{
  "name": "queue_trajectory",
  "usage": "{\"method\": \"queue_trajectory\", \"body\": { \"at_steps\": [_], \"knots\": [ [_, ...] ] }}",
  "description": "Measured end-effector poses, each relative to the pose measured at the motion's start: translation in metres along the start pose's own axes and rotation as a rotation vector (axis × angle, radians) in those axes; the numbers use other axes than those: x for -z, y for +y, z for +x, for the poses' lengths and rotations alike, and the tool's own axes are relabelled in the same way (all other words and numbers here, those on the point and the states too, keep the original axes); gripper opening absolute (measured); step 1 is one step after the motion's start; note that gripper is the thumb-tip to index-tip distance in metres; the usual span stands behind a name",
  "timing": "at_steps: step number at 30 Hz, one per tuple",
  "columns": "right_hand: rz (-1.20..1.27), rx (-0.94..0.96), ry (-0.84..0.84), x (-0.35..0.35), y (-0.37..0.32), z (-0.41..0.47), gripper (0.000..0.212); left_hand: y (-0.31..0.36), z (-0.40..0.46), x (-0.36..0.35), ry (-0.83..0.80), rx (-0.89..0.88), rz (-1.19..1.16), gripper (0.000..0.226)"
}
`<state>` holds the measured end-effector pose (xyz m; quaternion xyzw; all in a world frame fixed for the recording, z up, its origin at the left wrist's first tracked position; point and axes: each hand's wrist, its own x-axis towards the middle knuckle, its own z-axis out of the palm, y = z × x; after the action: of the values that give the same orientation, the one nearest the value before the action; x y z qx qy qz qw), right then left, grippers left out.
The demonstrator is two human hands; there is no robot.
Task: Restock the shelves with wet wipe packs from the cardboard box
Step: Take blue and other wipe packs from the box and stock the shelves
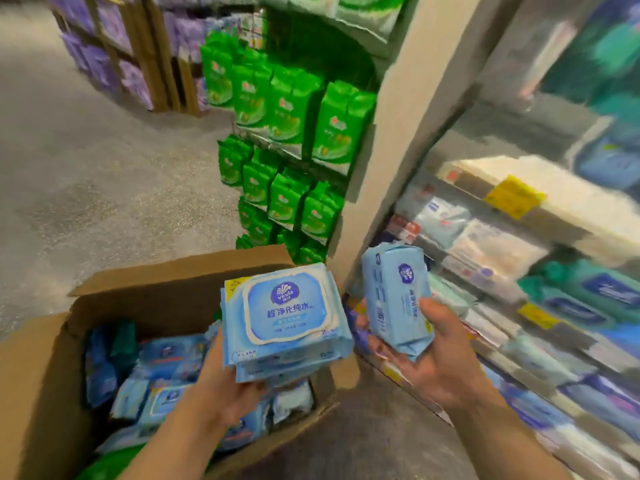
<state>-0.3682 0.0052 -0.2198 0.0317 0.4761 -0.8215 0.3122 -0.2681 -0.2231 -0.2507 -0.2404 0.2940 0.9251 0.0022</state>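
Note:
My left hand point(230, 382) holds a bundle of light blue wet wipe packs point(284, 320) from below, label facing me, above the open cardboard box point(45, 368). My right hand point(429, 355) grips a single blue wet wipe pack point(394, 299) held upright, thumb across its front, just in front of the shelves point(502, 278) on the right. Several more blue packs point(162, 372) lie inside the box.
Shelves on the right carry blurred blue, teal and white packs with yellow price tags point(512, 195). A beige pillar point(398, 133) stands ahead. Green packs point(287, 109) fill a rack behind the box. Purple goods point(104, 57) line the far left across the grey floor.

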Motion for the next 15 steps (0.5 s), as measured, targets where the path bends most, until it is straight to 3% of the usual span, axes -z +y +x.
{"method": "queue_trajectory", "body": {
  "at_steps": [3,8,12,15],
  "knots": [
    [0.005,0.106,0.129,0.04,-0.034,-0.036,0.098,-0.031,0.015,-0.049,-0.06,-0.006,0.109,0.049],
    [-0.122,0.253,0.29,0.116,-0.088,-0.102,0.115,-0.09,0.029,-0.14,-0.138,0.175,0.15,0.068],
    [-0.225,0.312,0.375,0.172,-0.123,-0.147,0.091,-0.137,0.044,-0.193,-0.172,0.231,0.172,0.058],
    [-0.248,0.364,0.421,0.206,-0.144,-0.17,0.087,-0.16,0.046,-0.235,-0.198,0.262,0.218,0.052]
  ]
}}
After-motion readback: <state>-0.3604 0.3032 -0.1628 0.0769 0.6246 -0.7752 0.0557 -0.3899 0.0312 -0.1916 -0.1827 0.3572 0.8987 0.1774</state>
